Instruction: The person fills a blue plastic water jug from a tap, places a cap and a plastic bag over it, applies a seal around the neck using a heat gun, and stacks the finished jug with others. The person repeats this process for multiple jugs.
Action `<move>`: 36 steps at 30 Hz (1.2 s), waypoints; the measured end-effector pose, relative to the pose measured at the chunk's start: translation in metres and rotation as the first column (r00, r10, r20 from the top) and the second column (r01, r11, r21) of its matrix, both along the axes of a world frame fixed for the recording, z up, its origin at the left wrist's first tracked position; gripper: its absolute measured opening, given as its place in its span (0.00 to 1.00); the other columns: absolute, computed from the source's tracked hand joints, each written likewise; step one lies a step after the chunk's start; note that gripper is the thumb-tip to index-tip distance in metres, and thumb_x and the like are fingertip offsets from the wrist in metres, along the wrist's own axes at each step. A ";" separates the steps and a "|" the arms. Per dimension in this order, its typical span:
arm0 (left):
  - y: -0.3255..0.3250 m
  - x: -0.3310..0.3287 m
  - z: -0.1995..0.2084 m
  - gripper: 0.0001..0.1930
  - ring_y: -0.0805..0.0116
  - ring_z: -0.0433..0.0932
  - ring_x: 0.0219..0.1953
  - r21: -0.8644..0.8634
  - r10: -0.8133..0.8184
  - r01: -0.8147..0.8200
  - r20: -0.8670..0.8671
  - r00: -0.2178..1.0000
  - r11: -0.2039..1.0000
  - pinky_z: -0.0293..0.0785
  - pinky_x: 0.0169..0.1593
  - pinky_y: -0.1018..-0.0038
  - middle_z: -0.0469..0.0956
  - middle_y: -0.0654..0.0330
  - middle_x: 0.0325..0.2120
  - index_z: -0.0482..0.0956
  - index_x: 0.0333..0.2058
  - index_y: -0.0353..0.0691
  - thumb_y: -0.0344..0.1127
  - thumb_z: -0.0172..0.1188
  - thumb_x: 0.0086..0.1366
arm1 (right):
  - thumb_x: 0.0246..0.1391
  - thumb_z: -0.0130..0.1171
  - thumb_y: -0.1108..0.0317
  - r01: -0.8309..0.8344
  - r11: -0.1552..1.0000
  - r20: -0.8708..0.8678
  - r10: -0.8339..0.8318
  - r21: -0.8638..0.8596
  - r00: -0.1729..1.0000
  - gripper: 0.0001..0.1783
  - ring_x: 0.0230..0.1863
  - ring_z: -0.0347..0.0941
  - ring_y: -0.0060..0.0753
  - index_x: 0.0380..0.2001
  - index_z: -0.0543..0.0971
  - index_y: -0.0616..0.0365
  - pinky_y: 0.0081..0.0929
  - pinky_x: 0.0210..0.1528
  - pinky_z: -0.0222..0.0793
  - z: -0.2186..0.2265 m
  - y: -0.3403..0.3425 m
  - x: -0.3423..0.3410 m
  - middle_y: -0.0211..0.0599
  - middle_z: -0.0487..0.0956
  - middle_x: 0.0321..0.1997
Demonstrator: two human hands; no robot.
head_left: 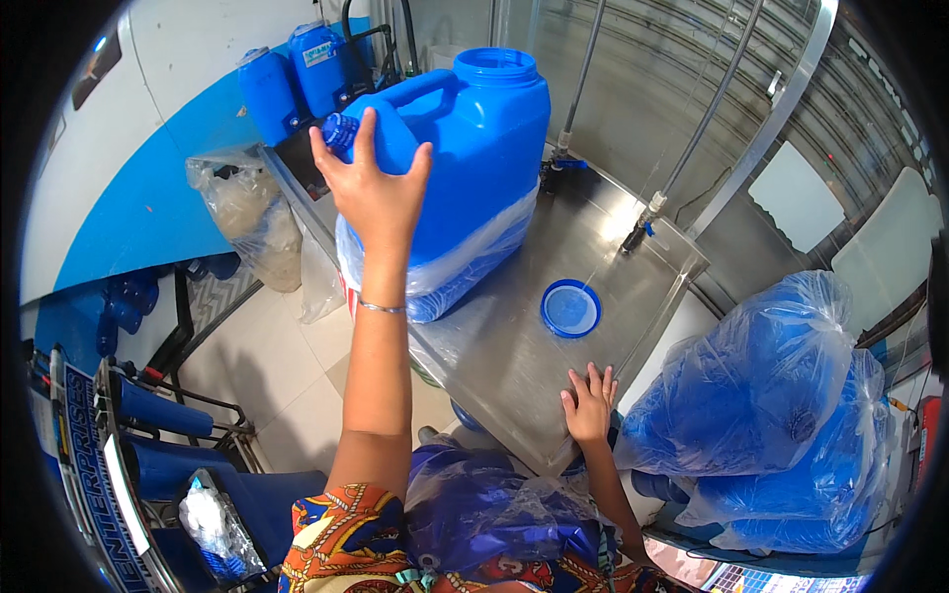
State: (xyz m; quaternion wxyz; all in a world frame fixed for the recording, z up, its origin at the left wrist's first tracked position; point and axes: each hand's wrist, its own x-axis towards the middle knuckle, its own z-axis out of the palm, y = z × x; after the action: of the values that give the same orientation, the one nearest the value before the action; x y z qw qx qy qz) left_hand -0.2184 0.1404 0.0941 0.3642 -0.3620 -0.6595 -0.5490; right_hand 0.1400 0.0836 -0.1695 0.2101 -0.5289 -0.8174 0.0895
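One boxy plastic jug (484, 168) meets the splayed left grip (378, 188). The spread right grip (590, 407) touches a shiny steel sink (494, 361)

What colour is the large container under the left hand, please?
The large container is bright blue, best seen in the head view.

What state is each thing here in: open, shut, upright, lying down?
Large blue container: upright, wide mouth open, clear plastic around its base.
Small dark-blue cap: on the container; tightness can't be told.
Round blue lid: off, lying flat in the steel basin.
Left hand: spread, at the small cap.
Right hand: open, resting on the basin.
Clear bag at right: gathered at the top.
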 end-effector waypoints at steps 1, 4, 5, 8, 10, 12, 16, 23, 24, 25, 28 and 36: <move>0.000 -0.008 0.000 0.37 0.38 0.63 0.60 -0.009 -0.013 0.013 -0.002 1.000 1.000 0.69 0.56 0.53 0.54 0.34 0.62 0.76 0.52 0.52 0.47 0.76 0.39 | 0.54 0.57 0.55 0.003 1.000 -0.001 -0.003 -0.001 1.000 0.24 0.70 0.46 0.64 0.54 0.76 0.48 0.58 0.70 0.38 0.000 0.000 0.000 0.48 0.62 0.66; 0.000 -0.033 0.001 0.36 0.39 0.65 0.59 -0.022 -0.059 0.058 -0.005 0.998 0.998 0.70 0.55 0.54 0.55 0.38 0.62 0.77 0.52 0.52 0.48 0.75 0.40 | 0.53 0.57 0.56 0.006 1.000 -0.001 -0.006 0.001 1.000 0.24 0.70 0.45 0.65 0.54 0.76 0.48 0.58 0.70 0.38 0.000 0.000 0.000 0.48 0.62 0.66; 0.001 -0.040 0.001 0.36 0.39 0.66 0.58 -0.023 -0.082 0.082 0.014 0.997 0.996 0.70 0.55 0.54 0.55 0.39 0.62 0.77 0.52 0.52 0.48 0.75 0.40 | 0.53 0.57 0.56 0.005 1.000 0.000 -0.005 0.004 1.000 0.24 0.70 0.45 0.65 0.54 0.76 0.48 0.58 0.70 0.38 0.000 0.001 -0.001 0.48 0.62 0.66; 0.004 -0.054 -0.001 0.35 0.42 0.68 0.57 -0.035 -0.110 0.111 0.028 0.994 0.993 0.70 0.55 0.56 0.56 0.40 0.62 0.77 0.53 0.53 0.50 0.75 0.42 | 0.53 0.57 0.57 0.005 1.000 0.004 -0.005 0.005 1.000 0.24 0.70 0.46 0.65 0.54 0.75 0.48 0.59 0.70 0.39 0.000 0.001 -0.001 0.49 0.62 0.66; 0.005 -0.058 -0.003 0.35 0.46 0.71 0.56 -0.043 -0.092 0.092 0.009 0.996 0.995 0.71 0.55 0.58 0.56 0.40 0.62 0.77 0.53 0.55 0.51 0.75 0.43 | 0.54 0.57 0.57 0.006 1.000 0.008 -0.007 0.006 1.000 0.24 0.70 0.46 0.65 0.54 0.75 0.48 0.59 0.69 0.40 0.000 0.001 0.000 0.49 0.62 0.66; 0.005 -0.058 -0.005 0.35 0.47 0.71 0.56 -0.037 -0.094 0.095 0.003 0.996 0.995 0.71 0.55 0.58 0.56 0.41 0.62 0.77 0.53 0.55 0.52 0.74 0.44 | 0.54 0.57 0.57 -0.001 1.000 0.015 0.001 0.000 1.000 0.24 0.69 0.47 0.65 0.54 0.75 0.48 0.59 0.69 0.40 -0.001 0.002 0.000 0.50 0.62 0.66; 0.005 -0.055 -0.005 0.35 0.41 0.68 0.57 -0.005 -0.128 0.128 -0.002 0.992 0.992 0.70 0.56 0.56 0.56 0.40 0.62 0.77 0.52 0.53 0.50 0.75 0.42 | 0.53 0.58 0.57 0.009 1.000 -0.007 -0.009 0.003 1.000 0.24 0.69 0.47 0.65 0.54 0.75 0.48 0.59 0.69 0.41 -0.001 0.002 0.000 0.50 0.62 0.66; 0.006 -0.053 -0.004 0.35 0.42 0.69 0.57 -0.015 -0.113 0.114 0.033 0.993 0.993 0.70 0.56 0.56 0.56 0.40 0.63 0.77 0.53 0.53 0.50 0.74 0.42 | 0.52 0.59 0.59 0.011 1.000 -0.009 -0.011 -0.015 1.000 0.23 0.69 0.49 0.64 0.52 0.76 0.49 0.59 0.69 0.42 0.001 0.006 -0.001 0.50 0.63 0.65; 0.005 -0.053 -0.004 0.35 0.42 0.69 0.57 -0.015 -0.110 0.110 0.029 0.994 0.994 0.70 0.56 0.57 0.56 0.41 0.63 0.77 0.53 0.53 0.50 0.74 0.42 | 0.51 0.60 0.59 0.016 0.999 0.009 -0.016 -0.041 1.000 0.23 0.68 0.50 0.64 0.52 0.77 0.50 0.59 0.68 0.42 0.003 0.007 -0.002 0.51 0.63 0.64; 0.006 -0.051 -0.004 0.35 0.43 0.69 0.57 -0.014 -0.105 0.105 0.023 0.994 0.994 0.70 0.55 0.57 0.56 0.41 0.63 0.77 0.53 0.53 0.50 0.74 0.42 | 0.51 0.60 0.59 0.004 0.999 0.025 -0.003 -0.037 1.000 0.23 0.67 0.52 0.64 0.51 0.77 0.50 0.58 0.68 0.45 0.006 0.010 -0.001 0.52 0.64 0.63; 0.007 -0.050 -0.005 0.34 0.47 0.70 0.57 -0.006 -0.106 0.106 0.026 0.994 0.994 0.70 0.56 0.58 0.57 0.40 0.61 0.77 0.53 0.55 0.51 0.74 0.44 | 0.49 0.62 0.61 -0.007 0.992 0.057 0.014 -0.126 0.998 0.22 0.65 0.57 0.63 0.49 0.77 0.52 0.53 0.65 0.52 0.016 0.018 -0.004 0.56 0.65 0.61; 0.006 -0.052 -0.005 0.35 0.43 0.68 0.58 -0.010 -0.121 0.121 0.042 0.992 0.993 0.70 0.56 0.56 0.55 0.41 0.63 0.77 0.53 0.53 0.50 0.74 0.42 | 0.40 0.70 0.63 -0.057 0.967 0.085 0.080 -0.249 0.993 0.31 0.59 0.63 0.61 0.50 0.74 0.58 0.45 0.60 0.63 0.039 0.025 -0.010 0.58 0.64 0.58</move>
State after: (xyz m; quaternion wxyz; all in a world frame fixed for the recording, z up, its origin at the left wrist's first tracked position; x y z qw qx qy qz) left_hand -0.2704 0.1467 0.0891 0.3145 -0.3923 -0.6471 -0.5732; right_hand 0.1297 0.1087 -0.1301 0.1010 -0.5259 -0.8268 0.1723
